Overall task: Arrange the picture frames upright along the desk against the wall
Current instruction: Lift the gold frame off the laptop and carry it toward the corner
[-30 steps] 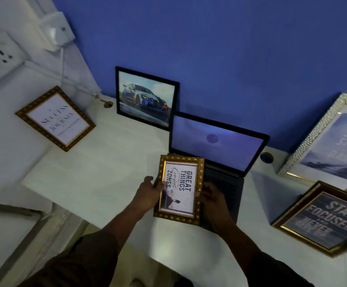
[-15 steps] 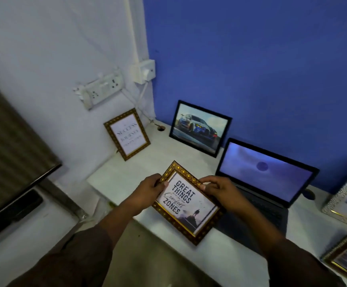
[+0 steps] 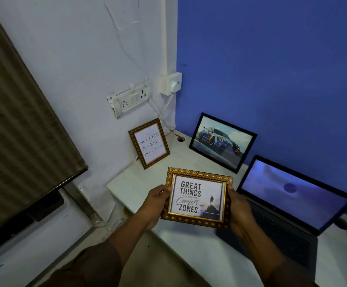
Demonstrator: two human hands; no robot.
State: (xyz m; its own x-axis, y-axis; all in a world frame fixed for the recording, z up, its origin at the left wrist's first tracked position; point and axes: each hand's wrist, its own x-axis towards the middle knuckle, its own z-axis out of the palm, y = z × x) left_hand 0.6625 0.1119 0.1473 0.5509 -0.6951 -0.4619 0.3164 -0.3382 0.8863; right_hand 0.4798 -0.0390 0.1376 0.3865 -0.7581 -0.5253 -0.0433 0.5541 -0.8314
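I hold a gold-edged "Great Things" frame (image 3: 197,196) in landscape, face up towards me, above the white desk (image 3: 137,183). My left hand (image 3: 155,200) grips its left side and my right hand (image 3: 237,208) grips its right side. A gold "Success" frame (image 3: 149,143) stands upright against the white side wall. A black-framed car picture (image 3: 222,141) stands upright, leaning on the blue back wall.
An open laptop (image 3: 292,195) sits on the desk at the right, just beside my right hand. A socket strip (image 3: 130,99) and cables hang on the white wall above the frames. A dark screen (image 3: 19,141) fills the left side. A cable hole (image 3: 180,139) lies in the desk corner.
I have turned the "Great Things" frame from portrait through a tilt to landscape and lifted it. My view has swung left and up, showing the corner and the side wall.
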